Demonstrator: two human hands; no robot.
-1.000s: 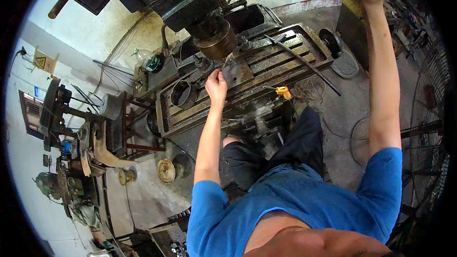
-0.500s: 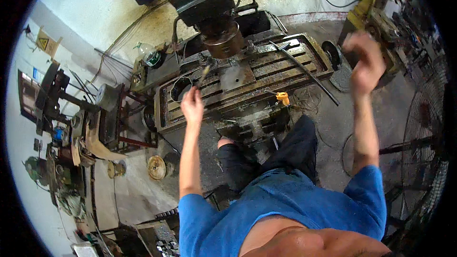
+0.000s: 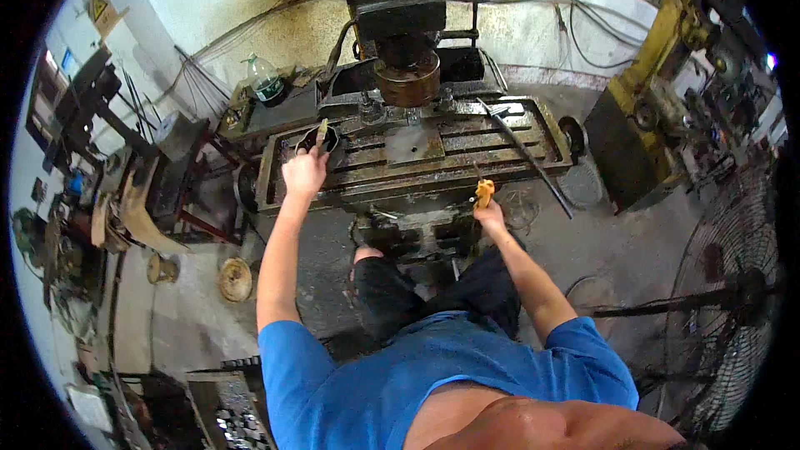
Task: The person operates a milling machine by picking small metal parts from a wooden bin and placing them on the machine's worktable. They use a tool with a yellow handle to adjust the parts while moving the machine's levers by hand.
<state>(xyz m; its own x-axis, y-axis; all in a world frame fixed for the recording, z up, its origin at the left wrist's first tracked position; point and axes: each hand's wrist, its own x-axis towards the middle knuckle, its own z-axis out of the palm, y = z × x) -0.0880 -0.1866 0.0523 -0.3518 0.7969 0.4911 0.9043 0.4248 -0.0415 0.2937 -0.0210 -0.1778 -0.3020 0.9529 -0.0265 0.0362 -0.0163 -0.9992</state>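
My left hand [image 3: 304,172] is closed around a small brush [image 3: 322,135] with pale bristles. The brush is over an open pot [image 3: 335,142] with a dark inside, at the left end of the slotted machine table [image 3: 387,175]; I cannot tell whether its bristles touch the pot. By the table's front edge, my right hand [image 3: 491,216] grips an orange air blow gun [image 3: 484,192], its thin nozzle pointing up toward the table. Above the table's middle hangs a round, brownish cutter head [image 3: 407,82]. Below it lies a flat metal plate [image 3: 410,148].
A long metal bar [image 3: 533,160] lies across the table's right end and sticks out past its front. A large fan with a wire guard [image 3: 708,233] stands at the right. A plastic bottle [image 3: 265,83] is behind the table's left end. Cluttered benches line the left wall.
My right hand has come down from the raised right side and taken hold of the air blow gun. My left hand has moved the brush left to the pot.
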